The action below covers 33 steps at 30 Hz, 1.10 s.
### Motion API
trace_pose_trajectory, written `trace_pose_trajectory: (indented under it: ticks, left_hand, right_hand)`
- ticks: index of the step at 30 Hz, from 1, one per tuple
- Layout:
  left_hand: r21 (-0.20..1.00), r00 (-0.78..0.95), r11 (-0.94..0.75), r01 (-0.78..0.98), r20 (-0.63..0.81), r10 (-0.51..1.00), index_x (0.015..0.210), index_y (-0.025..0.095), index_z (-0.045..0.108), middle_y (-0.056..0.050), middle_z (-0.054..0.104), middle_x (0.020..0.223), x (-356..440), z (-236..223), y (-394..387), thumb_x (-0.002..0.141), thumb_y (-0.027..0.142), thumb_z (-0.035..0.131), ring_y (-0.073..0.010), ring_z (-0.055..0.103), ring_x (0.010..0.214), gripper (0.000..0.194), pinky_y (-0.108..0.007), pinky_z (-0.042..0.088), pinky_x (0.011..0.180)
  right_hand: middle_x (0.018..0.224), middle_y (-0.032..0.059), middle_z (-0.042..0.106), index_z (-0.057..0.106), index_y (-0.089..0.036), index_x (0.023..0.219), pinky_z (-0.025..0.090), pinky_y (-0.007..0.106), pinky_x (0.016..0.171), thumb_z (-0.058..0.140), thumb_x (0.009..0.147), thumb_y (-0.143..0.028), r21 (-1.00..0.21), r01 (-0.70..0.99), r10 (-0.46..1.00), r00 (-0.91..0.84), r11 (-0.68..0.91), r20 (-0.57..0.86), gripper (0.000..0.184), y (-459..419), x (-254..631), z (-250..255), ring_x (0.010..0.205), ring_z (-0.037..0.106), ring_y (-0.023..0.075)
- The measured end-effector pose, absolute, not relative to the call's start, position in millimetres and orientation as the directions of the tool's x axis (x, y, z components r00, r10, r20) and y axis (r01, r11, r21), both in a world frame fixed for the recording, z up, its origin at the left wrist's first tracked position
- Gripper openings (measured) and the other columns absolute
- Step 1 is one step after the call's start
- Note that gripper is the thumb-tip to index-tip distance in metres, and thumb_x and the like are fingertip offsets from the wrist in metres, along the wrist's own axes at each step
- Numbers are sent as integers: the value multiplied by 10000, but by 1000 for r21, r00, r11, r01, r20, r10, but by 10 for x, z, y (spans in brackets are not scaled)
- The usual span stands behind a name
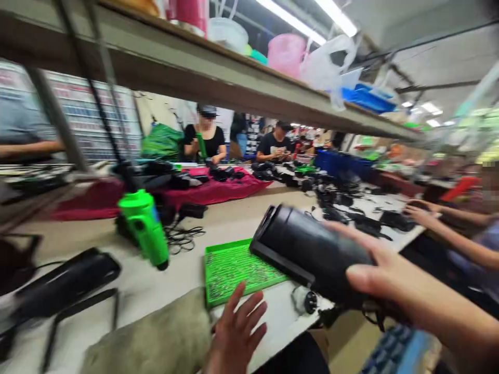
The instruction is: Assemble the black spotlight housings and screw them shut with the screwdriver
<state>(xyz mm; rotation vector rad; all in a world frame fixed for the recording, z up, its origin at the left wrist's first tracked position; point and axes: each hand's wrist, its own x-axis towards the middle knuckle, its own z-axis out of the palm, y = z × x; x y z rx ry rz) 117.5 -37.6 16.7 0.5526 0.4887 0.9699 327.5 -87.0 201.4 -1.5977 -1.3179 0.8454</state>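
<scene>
My right hand (378, 275) grips a black cylindrical housing (307, 249) with a flat strip along its lower side, holding it above the bench. My left hand (237, 330) hangs open with spread fingers, touching nothing visible, just below a bright green tray (237, 270) of small metal parts. A small round black part (311, 302) lies on the bench between my hands. Farther left stand a bright green cylindrical device (143, 228) and a black device (66, 283) on its side.
A beige padded cloth (148, 337) lies on the near bench. Black devices and cables cover a red cloth (214, 189) and the far bench. A co-worker's hands (421, 213) reach in at right. Other people sit beyond, with blue crates (343, 166) nearby. A shelf (195, 67) runs overhead.
</scene>
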Motion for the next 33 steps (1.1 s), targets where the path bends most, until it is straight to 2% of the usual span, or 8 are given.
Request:
trace_pose_trajectory:
  ticks: [3, 7, 10, 14, 18, 23, 28, 33]
  left_hand:
    - [357, 490, 466, -810, -24, 871, 1149, 289, 670, -95, 635, 1268, 1232, 390, -288, 758, 683, 548, -318, 483, 1272, 568, -503, 305, 1087]
    - [216, 448, 434, -875, 17, 894, 1212, 251, 637, -94, 636, 1269, 1191, 587, -205, 804, 634, 535, -294, 456, 1290, 569, -452, 307, 1097]
    - [162, 381, 382, -910, -41, 924, 1260, 260, 595, -79, 661, 1228, 1089, 598, -138, 876, 597, 439, -276, 486, 1263, 534, -451, 345, 1068]
    - [124, 313, 372, -920, -338, 888, 1263, 184, 587, -103, 744, 982, 885, 492, -62, 900, 629, 316, -256, 556, 1197, 635, -390, 388, 1027]
    - [92, 270, 340, -936, -432, 860, 1294, 145, 548, -115, 734, 1045, 638, 359, -83, 888, 643, 332, -268, 587, 1160, 678, -377, 420, 991]
    - [133, 303, 379, -916, -391, 869, 1292, 103, 540, -145, 713, 1103, 405, 244, -134, 874, 657, 353, -283, 577, 1172, 719, -382, 420, 991]
    - [180, 379, 463, -868, -363, 851, 1305, 126, 533, -147, 700, 1137, 169, 213, -140, 836, 669, 439, -320, 566, 1180, 723, -458, 412, 996]
    - [156, 438, 511, -845, -344, 831, 1310, 156, 530, -146, 663, 1212, -78, 232, -162, 808, 676, 485, -344, 573, 1169, 724, -494, 412, 991]
  right_hand:
    - [1248, 85, 592, 464, -244, 1356, 523, 363, 819, 695, 669, -439, -895, 446, 991, -102, -37, -92, 751, -562, 2937, 1731, 1032, 613, 288]
    - [1330, 66, 545, 438, -238, 1381, 465, 364, 943, 659, 733, -432, -877, 476, 938, -328, 65, -108, 711, -151, 2833, 1612, 1168, 547, 270]
    - [1363, 87, 528, 470, -208, 1361, 424, 397, 1002, 645, 748, -473, -825, 556, 932, -343, 102, -116, 690, 28, 2749, 1544, 1227, 510, 286]
    - [1403, 169, 483, 396, -151, 1418, 393, 478, 1034, 723, 669, -524, -636, 738, 944, -327, 224, -47, 898, 32, 2351, 1209, 1249, 492, 340]
    - [1372, 211, 503, 371, -116, 1433, 403, 543, 1012, 685, 702, -496, -508, 827, 962, -274, 239, 6, 881, -58, 1974, 832, 1229, 514, 367]
    - [1350, 186, 536, 432, -100, 1389, 394, 516, 1032, 626, 740, -543, -632, 758, 949, -294, 158, -115, 809, -5, 1869, 807, 1221, 524, 342]
    - [1241, 157, 625, 554, -135, 1274, 493, 480, 929, 533, 765, -646, -826, 564, 921, -307, -26, -238, 722, 102, 1856, 931, 1105, 604, 333]
    - [1268, 159, 609, 578, -156, 1244, 465, 496, 960, 545, 766, -636, -784, 619, 962, -193, -35, -195, 678, 248, 1770, 772, 1162, 570, 344]
